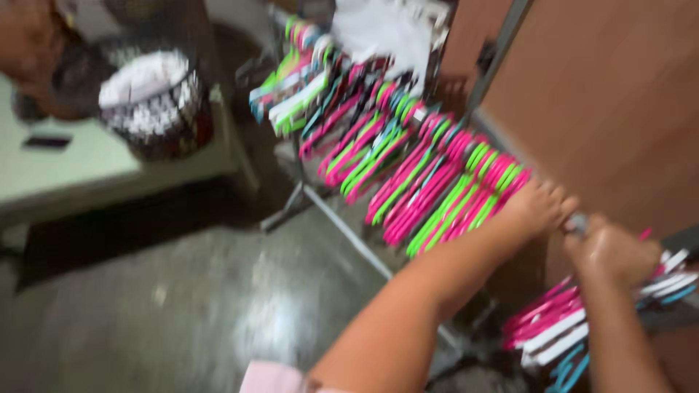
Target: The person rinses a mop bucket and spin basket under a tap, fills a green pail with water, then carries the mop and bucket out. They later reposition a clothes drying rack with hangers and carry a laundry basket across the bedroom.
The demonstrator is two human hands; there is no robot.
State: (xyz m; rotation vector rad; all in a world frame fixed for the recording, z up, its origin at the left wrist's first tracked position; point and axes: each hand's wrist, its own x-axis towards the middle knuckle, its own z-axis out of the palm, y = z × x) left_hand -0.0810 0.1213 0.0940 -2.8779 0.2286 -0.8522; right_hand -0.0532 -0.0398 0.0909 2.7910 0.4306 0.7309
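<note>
Right hand (610, 251) closed around bunch of pink, white, blue hangers (561, 327) on rail, low right. Left hand (535, 207) touches end of pink-green hanger row (437, 182); closure unclear. Risk: crammed hooks tangle, neighbours drop to floor (204, 306). Motion blur hides fingers, rail. Beyond: patterned basket (156, 102) on bench (87, 171), contents indistinct.

A grey concrete floor (218, 306) shines with a pale glare. A brown wall (611, 109) rises at right. At left stands a pale green table (87, 171) carrying a patterned basket (156, 102).
</note>
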